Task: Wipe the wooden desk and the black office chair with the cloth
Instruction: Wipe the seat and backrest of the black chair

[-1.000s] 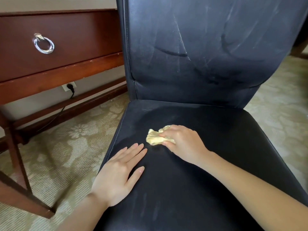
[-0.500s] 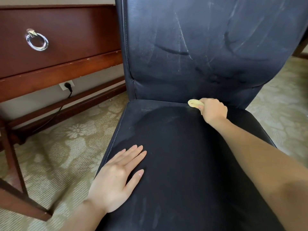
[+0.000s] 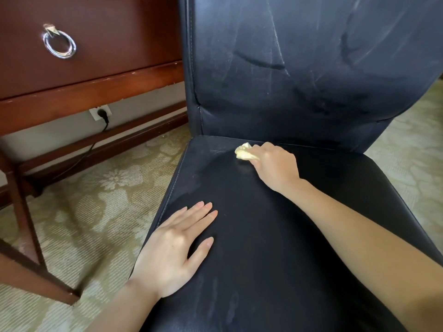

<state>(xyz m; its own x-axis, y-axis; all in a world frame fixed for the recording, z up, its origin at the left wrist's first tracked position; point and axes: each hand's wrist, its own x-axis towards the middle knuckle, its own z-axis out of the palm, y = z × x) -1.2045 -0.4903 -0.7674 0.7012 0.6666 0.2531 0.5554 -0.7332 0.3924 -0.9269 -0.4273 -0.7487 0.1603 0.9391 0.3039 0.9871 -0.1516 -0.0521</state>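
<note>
The black office chair [image 3: 275,236] fills most of the view, its seat in front of me and its streaked backrest rising behind. My right hand [image 3: 275,167] grips a small crumpled yellow cloth [image 3: 243,152] and holds it on the seat near the back crease, left of centre. My left hand [image 3: 175,250] lies flat, fingers straight, on the seat's front left part. The wooden desk [image 3: 96,87] stands to the left, showing a drawer front with a silver ring pull [image 3: 60,44].
A patterned beige carpet [image 3: 96,192] covers the floor around the chair. Under the desk run wooden rails and a leg [image 3: 21,207], and a black plug with its cord sits in a wall socket [image 3: 100,112].
My right hand with the cloth went from the seat's middle to the back crease, then slid left along it. My left hand has stayed flat on the seat.
</note>
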